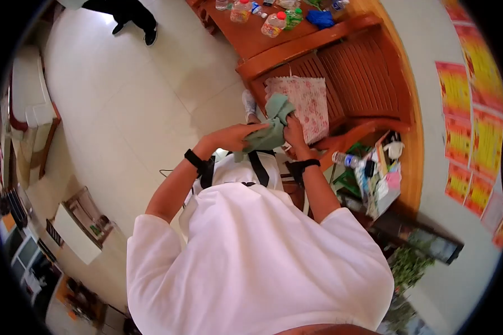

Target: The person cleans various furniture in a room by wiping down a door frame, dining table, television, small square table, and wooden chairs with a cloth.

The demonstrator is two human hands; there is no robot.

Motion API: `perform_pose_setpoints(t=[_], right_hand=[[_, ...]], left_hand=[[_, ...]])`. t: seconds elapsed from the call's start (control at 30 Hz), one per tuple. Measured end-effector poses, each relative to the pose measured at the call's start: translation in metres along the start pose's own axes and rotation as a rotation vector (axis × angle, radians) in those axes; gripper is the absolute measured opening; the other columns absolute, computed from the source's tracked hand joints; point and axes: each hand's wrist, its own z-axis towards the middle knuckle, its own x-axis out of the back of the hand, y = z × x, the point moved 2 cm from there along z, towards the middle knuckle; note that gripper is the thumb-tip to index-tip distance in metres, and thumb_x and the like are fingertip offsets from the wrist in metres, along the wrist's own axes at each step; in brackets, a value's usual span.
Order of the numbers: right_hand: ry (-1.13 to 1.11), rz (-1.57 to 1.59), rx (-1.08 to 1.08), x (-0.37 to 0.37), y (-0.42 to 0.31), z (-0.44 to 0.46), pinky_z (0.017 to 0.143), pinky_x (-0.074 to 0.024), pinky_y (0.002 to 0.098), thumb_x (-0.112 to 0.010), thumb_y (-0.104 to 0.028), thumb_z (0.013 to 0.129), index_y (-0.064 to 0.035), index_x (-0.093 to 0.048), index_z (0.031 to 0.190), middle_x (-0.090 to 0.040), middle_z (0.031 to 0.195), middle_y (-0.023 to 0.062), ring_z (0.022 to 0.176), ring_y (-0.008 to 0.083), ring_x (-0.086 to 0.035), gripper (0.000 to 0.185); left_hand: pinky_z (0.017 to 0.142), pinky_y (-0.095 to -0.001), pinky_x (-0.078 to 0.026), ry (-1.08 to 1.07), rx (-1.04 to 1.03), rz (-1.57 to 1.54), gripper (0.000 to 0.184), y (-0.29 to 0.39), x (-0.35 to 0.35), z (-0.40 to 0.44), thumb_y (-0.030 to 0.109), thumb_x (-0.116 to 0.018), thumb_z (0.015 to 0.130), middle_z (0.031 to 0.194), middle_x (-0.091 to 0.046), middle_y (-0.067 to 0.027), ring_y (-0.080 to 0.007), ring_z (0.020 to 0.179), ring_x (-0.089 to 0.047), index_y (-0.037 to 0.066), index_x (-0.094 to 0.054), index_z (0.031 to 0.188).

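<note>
A crumpled grey-green cloth [270, 135] is held between my two hands, in front of my waist. My left hand [233, 137] grips its left side, fingers pointing right across the fabric. On the other side my right hand [294, 132] is closed on the cloth's right part, near the upper end. Just beyond my right hand, a pink floral cloth [309, 106] lies on the slatted seat of a reddish wooden chair [363, 72].
A wooden table [229, 28] with bottles [274, 24] and a blue bag [321, 19] stands ahead. Right of me, a low surface holds a bottle [345, 159] and papers. Another person's legs [134, 14] show at the upper left.
</note>
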Motion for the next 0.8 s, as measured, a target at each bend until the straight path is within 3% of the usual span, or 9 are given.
perform_pose_setpoints(t=[0.03,0.1,0.27,0.47,0.53,0.6,0.67,0.73,0.8], right_hand=[[-0.058,-0.123,-0.048,0.001,0.016,0.027,0.102,-0.0421,0.0507,-0.052,0.003,0.083,0.0083,-0.057,0.124,-0.047,0.14,0.0296,0.117,0.0494,-0.049,0.042],[-0.059,-0.194,-0.044,0.016,0.032,0.077,0.102,-0.0387,0.0565,-0.048,0.002,0.084,0.0069,-0.06,0.12,-0.045,0.142,0.029,0.116,0.0502,-0.047,0.038],[-0.159,-0.246,-0.021,0.045,0.066,0.186,0.101,-0.0363,0.0604,-0.052,-0.01,0.086,0.0005,-0.063,0.108,-0.046,0.136,0.0278,0.12,0.0489,-0.045,0.027],[-0.206,-0.346,-0.031,0.028,0.083,0.259,0.1,-0.0378,0.0606,-0.055,-0.013,0.085,-0.0049,-0.063,0.113,-0.047,0.132,0.0275,0.122,0.0476,-0.044,0.03],[-0.31,-0.258,-0.068,0.009,0.086,0.277,0.104,-0.0353,0.0613,-0.053,-0.015,0.087,-0.0052,-0.065,0.109,-0.048,0.133,0.0265,0.127,0.0472,-0.041,0.026],[-0.223,-0.286,0.256,-0.012,0.076,0.278,0.105,-0.034,0.0623,-0.055,-0.015,0.086,-0.0063,-0.063,0.114,-0.047,0.134,0.0259,0.13,0.0475,-0.04,0.03],[-0.385,-0.27,0.246,-0.016,0.057,0.278,0.106,-0.0327,0.0635,-0.058,-0.019,0.085,-0.0055,-0.061,0.118,-0.047,0.134,0.0258,0.13,0.0479,-0.04,0.036],[-0.53,-0.237,0.219,-0.016,0.052,0.285,0.107,-0.0315,0.0647,-0.061,-0.023,0.083,-0.0047,-0.058,0.123,-0.047,0.134,0.0257,0.13,0.0483,-0.039,0.043],[-0.645,-0.33,0.216,-0.028,0.057,0.285,0.107,-0.0282,0.0684,-0.067,-0.035,0.079,-0.0034,-0.052,0.129,-0.046,0.134,0.0259,0.13,0.0494,-0.04,0.061]], left_hand=[[0.099,-0.0403,-0.045,0.028,0.021,-0.022,0.079,-0.022,0.004,0.014,-0.005,-0.056,0.078,0.12,-0.064,-0.0195,-0.0387,0.11,-0.06,0.017,-0.038,0.151],[0.109,-0.0368,-0.039,0.018,0.207,-0.022,0.085,-0.086,0.019,0.045,-0.009,-0.055,0.079,0.149,-0.045,-0.021,-0.0326,0.131,-0.05,0.014,-0.027,0.156],[0.103,-0.0401,-0.044,0.291,0.275,0.074,0.076,-0.179,0.025,0.119,-0.007,-0.059,0.075,0.134,-0.055,-0.0219,-0.0383,0.122,-0.055,0.01,-0.04,0.147],[0.087,-0.0444,-0.05,0.584,0.467,0.158,0.047,-0.186,0.045,0.173,-0.005,-0.063,0.074,0.116,-0.061,-0.0227,-0.042,0.11,-0.058,0.007,-0.056,0.119],[0.083,-0.0407,-0.052,0.728,0.618,0.028,0.043,-0.193,0.055,0.183,-0.003,-0.064,0.079,0.113,-0.063,-0.0211,-0.0366,0.109,-0.061,0.007,-0.056,0.12],[0.082,-0.0393,-0.053,0.784,0.641,-0.064,0.039,-0.198,0.068,0.195,-0.002,-0.063,0.082,0.113,-0.063,-0.0193,-0.0326,0.109,-0.062,0.006,-0.056,0.12],[0.082,-0.0379,-0.053,0.836,0.685,-0.157,0.035,-0.202,0.073,0.202,-0.001,-0.062,0.085,0.113,-0.063,-0.0174,-0.0287,0.108,-0.062,0.004,-0.055,0.119],[0.085,-0.0322,-0.053,0.952,0.579,-0.312,0.029,-0.217,0.078,0.215,-0.001,-0.059,0.093,0.119,-0.059,-0.011,-0.0205,0.107,-0.06,0.003,-0.054,0.122],[0.086,-0.0336,-0.052,0.939,0.528,-0.296,0.03,-0.233,0.082,0.229,0.0,-0.059,0.091,0.12,-0.058,-0.0129,-0.0213,0.108,-0.059,0.002,-0.053,0.12]])
